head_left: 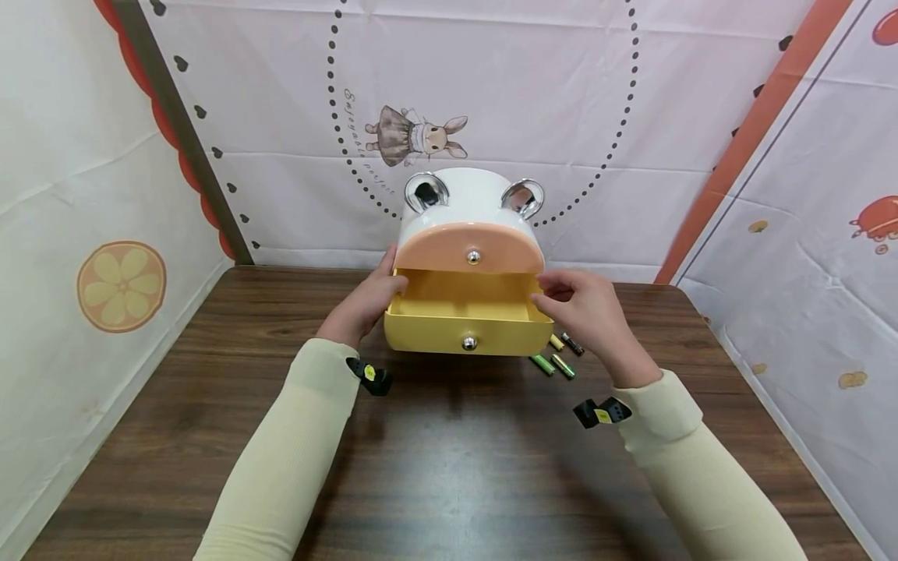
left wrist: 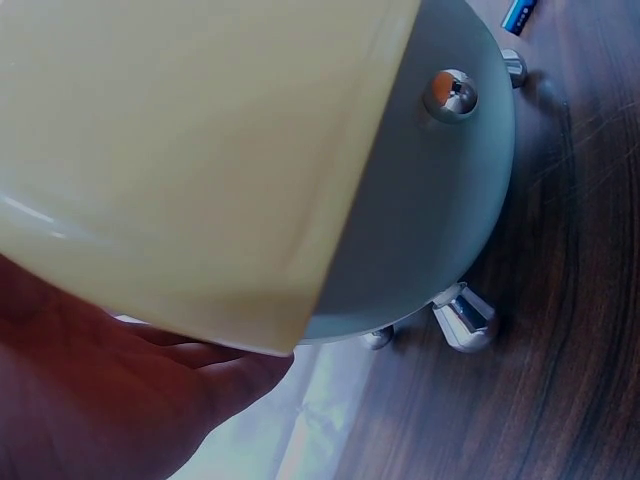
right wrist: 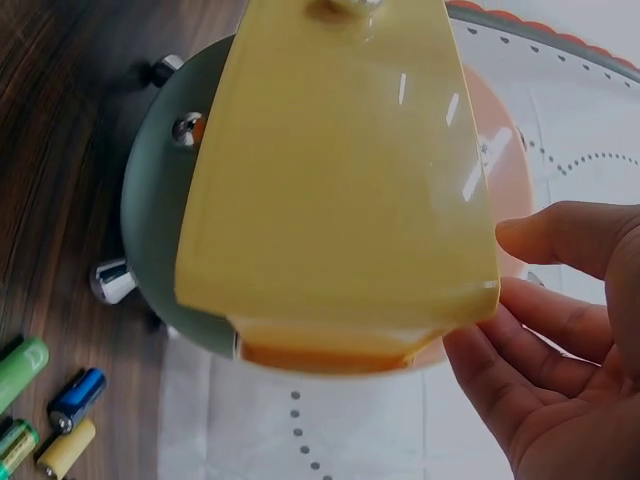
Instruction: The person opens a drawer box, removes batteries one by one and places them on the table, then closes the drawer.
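Observation:
A small cabinet [head_left: 463, 199], white with silver ear-like trims, stands on the table. Its yellow drawer [head_left: 428, 333] is pulled far out under a closed peach drawer [head_left: 449, 243]; the part of the interior in view holds nothing. At the yellow drawer's left side, my left hand [head_left: 361, 305] grips the wall, its thumb over the rim. My right hand [head_left: 591, 315] pinches the opposite rim between thumb and fingers; the fingertips are partly hidden. A grey-green drawer [left wrist: 440, 190] with a silver knob [left wrist: 451, 96] shows beneath in the left wrist view.
Several batteries lie right of the cabinet, among them a green battery [head_left: 542, 364], a green-and-gold battery [head_left: 563, 366] and a blue battery [right wrist: 77, 400]. Short silver feet [right wrist: 113, 281] hold the cabinet off the wooden table [head_left: 449, 467]. A printed cloth [head_left: 281, 93] hangs close behind.

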`<state>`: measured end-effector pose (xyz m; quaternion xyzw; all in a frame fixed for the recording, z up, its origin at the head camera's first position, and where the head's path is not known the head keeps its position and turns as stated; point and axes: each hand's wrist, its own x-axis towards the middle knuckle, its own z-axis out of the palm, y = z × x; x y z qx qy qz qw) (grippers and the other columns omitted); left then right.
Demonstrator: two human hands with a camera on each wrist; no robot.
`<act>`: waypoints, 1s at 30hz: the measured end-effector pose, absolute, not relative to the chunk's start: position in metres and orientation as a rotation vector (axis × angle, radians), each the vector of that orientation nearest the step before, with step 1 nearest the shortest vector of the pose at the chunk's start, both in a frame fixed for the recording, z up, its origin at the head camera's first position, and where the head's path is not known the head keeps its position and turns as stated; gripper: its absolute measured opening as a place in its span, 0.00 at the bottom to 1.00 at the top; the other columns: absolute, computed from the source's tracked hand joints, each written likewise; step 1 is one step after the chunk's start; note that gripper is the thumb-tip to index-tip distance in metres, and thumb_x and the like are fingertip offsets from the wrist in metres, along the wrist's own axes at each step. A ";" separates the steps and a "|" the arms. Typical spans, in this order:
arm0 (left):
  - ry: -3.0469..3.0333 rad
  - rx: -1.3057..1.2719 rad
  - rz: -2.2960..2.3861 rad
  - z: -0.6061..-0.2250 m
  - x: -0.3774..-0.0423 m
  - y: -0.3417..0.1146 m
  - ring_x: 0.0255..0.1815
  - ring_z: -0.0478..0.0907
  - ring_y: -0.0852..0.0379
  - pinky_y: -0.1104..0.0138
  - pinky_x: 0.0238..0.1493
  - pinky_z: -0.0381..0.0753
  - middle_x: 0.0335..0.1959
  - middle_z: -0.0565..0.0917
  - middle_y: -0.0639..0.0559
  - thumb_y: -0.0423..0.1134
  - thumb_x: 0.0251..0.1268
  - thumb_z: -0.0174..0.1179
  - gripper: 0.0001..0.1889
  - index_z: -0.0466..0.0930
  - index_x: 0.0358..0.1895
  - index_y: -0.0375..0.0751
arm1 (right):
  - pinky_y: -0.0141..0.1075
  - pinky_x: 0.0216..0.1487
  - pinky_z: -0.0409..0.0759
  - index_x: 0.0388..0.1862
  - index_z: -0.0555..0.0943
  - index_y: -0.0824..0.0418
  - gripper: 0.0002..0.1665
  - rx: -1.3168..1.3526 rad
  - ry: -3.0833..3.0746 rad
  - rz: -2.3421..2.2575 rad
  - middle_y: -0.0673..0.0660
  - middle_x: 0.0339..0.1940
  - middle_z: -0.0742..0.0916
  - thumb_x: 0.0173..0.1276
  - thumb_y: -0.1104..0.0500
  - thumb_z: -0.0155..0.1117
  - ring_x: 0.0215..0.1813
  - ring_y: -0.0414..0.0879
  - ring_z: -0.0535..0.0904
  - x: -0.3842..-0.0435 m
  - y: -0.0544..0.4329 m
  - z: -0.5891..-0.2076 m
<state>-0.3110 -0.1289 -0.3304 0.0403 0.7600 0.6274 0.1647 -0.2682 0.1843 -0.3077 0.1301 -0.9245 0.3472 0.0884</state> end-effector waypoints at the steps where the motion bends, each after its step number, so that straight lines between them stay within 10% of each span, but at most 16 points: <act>1: 2.166 0.117 1.787 -0.331 -0.311 -0.129 0.78 0.25 0.56 0.50 0.77 0.33 0.79 0.25 0.56 0.29 0.57 0.43 0.50 0.22 0.77 0.60 | 0.45 0.46 0.82 0.52 0.83 0.61 0.20 0.388 -2.755 1.029 0.58 0.45 0.88 0.64 0.54 0.66 0.45 0.50 0.84 -0.268 0.182 -0.307; 30: 2.177 0.120 1.788 -0.332 -0.310 -0.130 0.78 0.25 0.56 0.51 0.77 0.34 0.79 0.25 0.57 0.30 0.57 0.44 0.51 0.22 0.77 0.61 | 0.45 0.54 0.77 0.52 0.84 0.60 0.23 0.658 -2.876 0.906 0.57 0.47 0.87 0.60 0.52 0.70 0.50 0.50 0.81 -0.278 0.134 -0.302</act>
